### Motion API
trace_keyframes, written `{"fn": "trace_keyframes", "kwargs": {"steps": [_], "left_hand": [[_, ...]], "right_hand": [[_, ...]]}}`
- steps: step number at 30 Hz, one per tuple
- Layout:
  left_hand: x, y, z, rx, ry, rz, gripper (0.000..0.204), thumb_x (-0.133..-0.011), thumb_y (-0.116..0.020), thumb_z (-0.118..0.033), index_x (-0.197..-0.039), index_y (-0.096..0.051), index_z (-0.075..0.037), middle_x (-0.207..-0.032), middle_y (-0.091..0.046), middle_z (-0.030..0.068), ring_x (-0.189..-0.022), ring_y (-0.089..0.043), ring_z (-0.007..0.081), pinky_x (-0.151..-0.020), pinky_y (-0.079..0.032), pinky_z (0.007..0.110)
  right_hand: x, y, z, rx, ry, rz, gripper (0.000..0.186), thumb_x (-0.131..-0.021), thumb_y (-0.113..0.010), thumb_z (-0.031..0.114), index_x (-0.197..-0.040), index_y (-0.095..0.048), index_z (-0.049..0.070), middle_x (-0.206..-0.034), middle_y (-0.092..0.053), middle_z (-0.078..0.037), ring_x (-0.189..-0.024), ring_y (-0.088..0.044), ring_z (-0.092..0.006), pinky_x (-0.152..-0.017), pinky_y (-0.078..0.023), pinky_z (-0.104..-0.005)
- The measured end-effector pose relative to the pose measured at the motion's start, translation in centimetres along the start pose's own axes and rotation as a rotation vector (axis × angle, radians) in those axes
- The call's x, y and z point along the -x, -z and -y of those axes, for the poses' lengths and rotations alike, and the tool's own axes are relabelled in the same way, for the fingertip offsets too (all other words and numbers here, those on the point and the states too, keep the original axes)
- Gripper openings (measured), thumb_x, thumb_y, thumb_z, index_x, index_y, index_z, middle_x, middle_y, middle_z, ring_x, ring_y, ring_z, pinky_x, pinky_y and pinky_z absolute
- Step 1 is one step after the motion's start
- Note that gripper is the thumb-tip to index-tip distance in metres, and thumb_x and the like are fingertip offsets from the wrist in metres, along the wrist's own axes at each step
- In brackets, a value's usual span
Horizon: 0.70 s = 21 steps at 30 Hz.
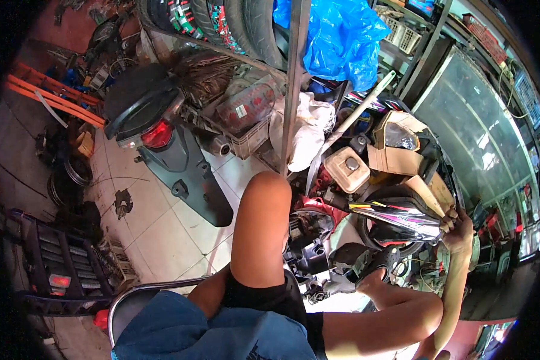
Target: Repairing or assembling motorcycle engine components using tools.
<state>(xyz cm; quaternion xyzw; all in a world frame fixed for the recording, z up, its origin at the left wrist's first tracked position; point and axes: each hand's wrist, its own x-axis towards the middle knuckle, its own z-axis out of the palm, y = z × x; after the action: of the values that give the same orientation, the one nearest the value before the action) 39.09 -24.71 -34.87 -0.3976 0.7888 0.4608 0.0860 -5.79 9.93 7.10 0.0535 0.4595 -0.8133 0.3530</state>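
Observation:
My right hand (459,233) reaches out at the right, its fingers curled round the right-hand end of a motorcycle body panel (405,217). The panel is long and pointed, black and white with pink and yellow stripes. It lies across a heap of parts, partly over a dark wheel (375,235). Just above the hand, a strip of tan cardboard (425,195) leans close to my fingers. My left hand is out of the picture.
Behind the panel stand a dirty cream plastic tank (347,169) with a dark cap and an open cardboard box (396,157). A metal post (295,78) rises ahead. At left lie a scooter tail section (177,162) and an orange ladder (54,93). A glass cabinet (474,132) stands right.

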Motion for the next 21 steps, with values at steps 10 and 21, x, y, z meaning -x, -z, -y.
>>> {"fn": "trace_keyframes", "kwargs": {"steps": [10,21], "left_hand": [[0.4,-1.4,-1.1,0.135,0.031,-0.010,0.036,-0.085,-0.056,-0.035,-0.105,-0.065,-0.007,-0.100,-0.067,0.0146,-0.092,-0.064,0.0304,-0.078,-0.050,0.042],[0.5,-0.3,-0.6,0.486,0.003,-0.145,0.038,-0.088,-0.054,-0.036,-0.110,-0.064,-0.006,-0.097,-0.067,0.0098,-0.085,-0.064,0.0227,-0.072,-0.051,0.038]], "right_hand": [[-2.2,-0.5,-1.3,0.063,-0.056,-0.030,0.024,-0.096,-0.040,0.023,-0.088,-0.056,0.008,-0.064,-0.046,0.004,-0.048,-0.028,-0.0087,-0.044,-0.022,-0.0239],[-6.8,-2.3,-2.2,0.101,-0.150,0.044,0.024,-0.095,-0.040,0.024,-0.086,-0.056,0.009,-0.064,-0.049,0.003,-0.047,-0.030,-0.0099,-0.043,-0.025,-0.0255]]}}
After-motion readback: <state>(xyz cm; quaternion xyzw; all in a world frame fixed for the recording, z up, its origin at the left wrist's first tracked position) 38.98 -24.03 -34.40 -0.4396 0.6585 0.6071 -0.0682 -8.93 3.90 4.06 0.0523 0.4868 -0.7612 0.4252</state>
